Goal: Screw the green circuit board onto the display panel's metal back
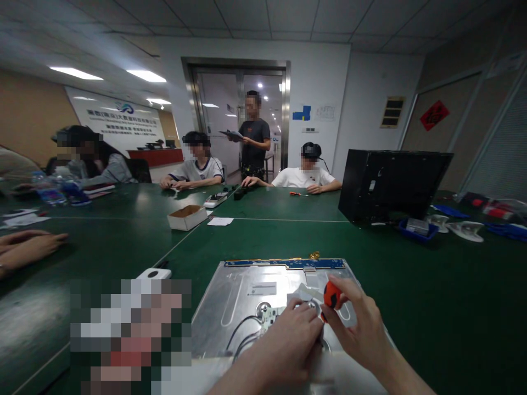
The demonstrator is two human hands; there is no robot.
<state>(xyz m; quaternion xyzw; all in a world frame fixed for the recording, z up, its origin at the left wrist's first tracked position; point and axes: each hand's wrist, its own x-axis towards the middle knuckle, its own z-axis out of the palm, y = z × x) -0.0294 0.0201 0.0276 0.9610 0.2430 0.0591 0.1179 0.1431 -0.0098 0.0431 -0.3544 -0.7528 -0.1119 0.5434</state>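
Observation:
A silver metal panel (242,280) lies flat on the table before me. Along its far edge runs a narrow blue circuit board (272,264) with gold edging. My right hand (364,318) pinches the orange and black handle of a screwdriver (331,295) above the panel's right half; its tip is hidden. My left hand (288,340) is closed low over the panel, close to the screwdriver, and whatever its fingers hold is out of sight. Beside that hand are a small pale circuit board (269,317) and black cables (241,332).
A cardboard box (187,217) and a white paper (220,221) lie beyond the panel. At the right stand a black monitor-like case (391,186) and a blue tray (418,229). Several people sit around the green table (296,238); one person (254,134) stands behind. Another person's hands (31,249) rest at left.

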